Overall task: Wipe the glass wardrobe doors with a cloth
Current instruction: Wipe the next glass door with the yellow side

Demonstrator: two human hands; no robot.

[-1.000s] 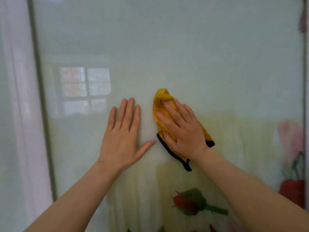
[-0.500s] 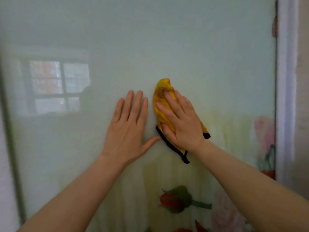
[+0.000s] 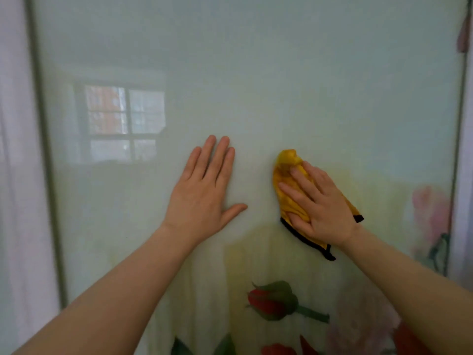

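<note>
The glass wardrobe door point(image 3: 256, 73) fills the view, pale green with printed roses low down. My left hand point(image 3: 204, 193) lies flat on the glass near the middle, fingers straight and together, thumb out to the right. My right hand point(image 3: 320, 203) presses a crumpled yellow cloth point(image 3: 286, 162) with black trim against the glass, fingers straight over it. The cloth sticks out above my fingertips and below my wrist. A gap of bare glass separates the two hands.
A thin metal frame strip point(image 3: 48, 175) borders the door on the left, with a pale panel point(image 3: 18, 175) beyond it. Another frame strip point(image 3: 458, 149) runs down the right edge. A window reflection point(image 3: 122, 121) shows in the glass at left.
My right hand and the cloth have slid to the right, away from my left hand, which was almost touching the cloth before. The view has also shifted sideways.
</note>
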